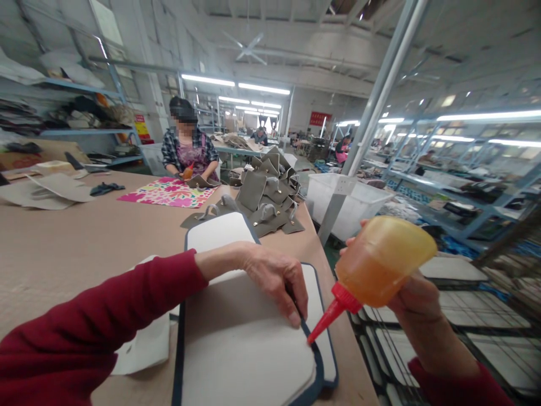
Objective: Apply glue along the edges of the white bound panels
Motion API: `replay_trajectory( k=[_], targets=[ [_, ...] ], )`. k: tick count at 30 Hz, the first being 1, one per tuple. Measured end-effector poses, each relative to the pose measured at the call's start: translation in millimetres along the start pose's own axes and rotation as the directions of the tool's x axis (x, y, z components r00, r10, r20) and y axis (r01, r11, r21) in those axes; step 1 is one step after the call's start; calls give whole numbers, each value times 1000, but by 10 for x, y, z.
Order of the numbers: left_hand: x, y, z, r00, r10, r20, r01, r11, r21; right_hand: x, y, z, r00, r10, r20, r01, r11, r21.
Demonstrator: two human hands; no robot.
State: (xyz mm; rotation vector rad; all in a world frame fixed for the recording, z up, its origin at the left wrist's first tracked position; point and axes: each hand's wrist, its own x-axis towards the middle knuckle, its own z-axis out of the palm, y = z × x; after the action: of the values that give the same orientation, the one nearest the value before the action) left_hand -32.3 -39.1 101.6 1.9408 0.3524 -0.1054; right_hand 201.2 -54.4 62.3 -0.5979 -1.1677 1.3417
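In my right hand is a squeeze glue bottle, part full of amber liquid. It is tilted down to the left, and its red nozzle tip meets the edge of a white panel with dark blue binding. My left hand reaches across this panel, fingers curled and closed on its bound right edge, just above the nozzle tip. Under it lies a similar bound panel, sticking out at the right. Another bound white panel shows behind my left wrist.
Grey fabric pieces with straps are heaped at the table's far right corner. Across the table, a person works beside a pink floral sheet. A post and a white bin stand right; racked panels lie below.
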Motion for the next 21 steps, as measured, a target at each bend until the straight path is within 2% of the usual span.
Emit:
replay_trajectory(
  k=[7,12,17,21],
  targets=[
    [-28,-20,29,999,-8,-42,8,1000,-19,-49,-10,-19,999,19,-48,-19,1000,4],
    [-103,-43,4,995,-18,-98,19,1000,12,-67,28,-80,998,-14,-64,16,1000,26],
    [-208,-135,-56,979,-6,-202,25,996,91,-140,84,-212,997,-78,-29,77,997,-22],
    [-282,-245,-117,956,-11,-292,47,992,116,-203,151,-295,987,-109,-118,101,992,-69]
  ],
)
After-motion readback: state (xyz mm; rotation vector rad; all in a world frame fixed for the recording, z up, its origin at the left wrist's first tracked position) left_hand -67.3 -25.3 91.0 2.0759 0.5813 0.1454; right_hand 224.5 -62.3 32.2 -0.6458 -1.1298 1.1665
